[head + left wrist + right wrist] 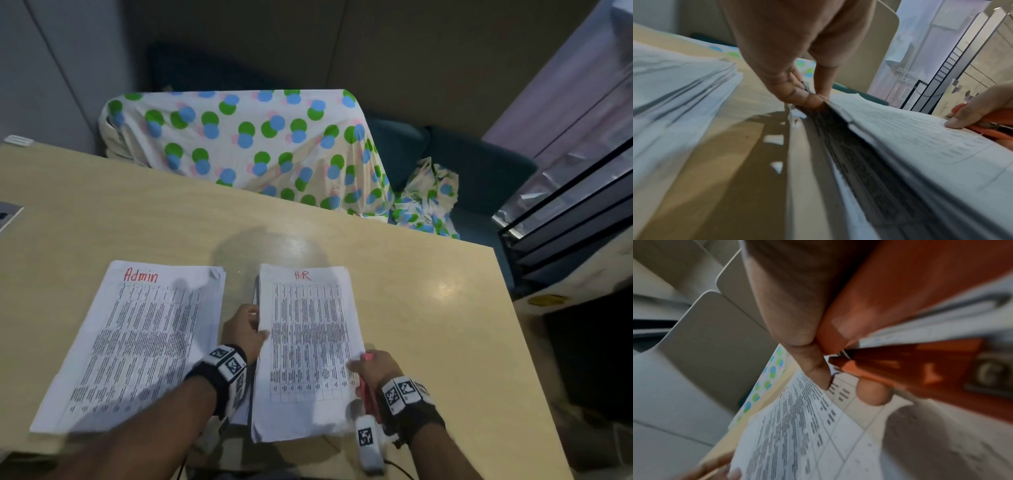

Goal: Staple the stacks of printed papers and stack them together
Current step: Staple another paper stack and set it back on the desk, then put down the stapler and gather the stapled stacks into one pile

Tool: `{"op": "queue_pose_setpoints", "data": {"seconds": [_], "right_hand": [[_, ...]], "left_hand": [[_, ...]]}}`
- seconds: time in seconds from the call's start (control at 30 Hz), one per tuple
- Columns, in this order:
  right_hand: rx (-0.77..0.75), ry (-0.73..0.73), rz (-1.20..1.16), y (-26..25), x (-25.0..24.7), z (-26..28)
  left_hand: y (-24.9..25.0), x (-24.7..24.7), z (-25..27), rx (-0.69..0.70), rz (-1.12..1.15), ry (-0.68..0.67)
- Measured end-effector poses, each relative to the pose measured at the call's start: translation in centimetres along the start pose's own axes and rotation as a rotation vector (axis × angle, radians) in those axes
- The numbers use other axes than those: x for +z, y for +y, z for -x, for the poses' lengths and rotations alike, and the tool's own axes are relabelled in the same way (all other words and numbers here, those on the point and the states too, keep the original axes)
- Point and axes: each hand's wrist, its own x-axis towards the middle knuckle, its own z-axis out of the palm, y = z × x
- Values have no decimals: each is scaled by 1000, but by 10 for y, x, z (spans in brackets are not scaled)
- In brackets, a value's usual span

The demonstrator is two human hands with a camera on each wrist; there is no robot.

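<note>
The left hand [244,330] pinches the left edge of the "H.R" stack [308,346] about halfway up the page; in the left wrist view its fingers [797,95] are pressed together under the lifted edge with the thumb on top, so that side of the stack stands clear of the table [428,308]. The right hand [375,368] grips an orange stapler [367,394] at the stack's right edge, near the lower corner. In the right wrist view the fingers [813,363] curl close around the stapler's upper arm, one fingertip rests on the printed sheet, and paper sits between the stapler's two arms. Whether those arms are squeezed fully together cannot be told.

The "Admin" stack [137,342] lies flat on the table just left of the left hand, apart from the other stack. Beyond the table's far edge a dotted cloth [239,144] covers something bulky.
</note>
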Motion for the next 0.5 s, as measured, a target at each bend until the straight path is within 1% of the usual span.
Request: {"op": "queue_pose_setpoints", "data": {"seconds": [0.03,0.1,0.13,0.17,0.2,0.23,0.27,0.3,0.33,0.4,0.43,0.47,0.5], "right_hand": [[-14,9,47,0,2,-2],[-57,22,254,1,4,-5],[-67,61,355,1,2,-7],[-58,123,389,0,-2,-10],[-52,190,343,-3,-7,-10],[-62,254,231,-10,-12,-7],[-82,285,100,-19,-15,-4],[-120,267,-24,-32,-15,2],[-158,208,-121,-46,-12,8],[-207,44,-266,-78,1,18],[-228,-11,-317,-93,12,21],[-253,-40,-332,-107,23,24],[-280,-53,-340,-118,37,25]], "left_hand": [[0,0,0,18,-16,1],[0,-3,0,66,-61,-12],[1,-5,1,94,-79,-15],[1,-6,2,120,-100,-15],[2,-7,3,159,-139,-3],[4,-7,4,206,-195,14],[6,-7,7,253,-238,21],[10,-6,11,276,-234,-8],[15,-5,16,283,-178,-81],[29,-2,28,283,-61,-303],[36,-1,34,296,-40,-385],[41,-2,38,319,-12,-423],[45,-6,40,353,24,-416]]}}
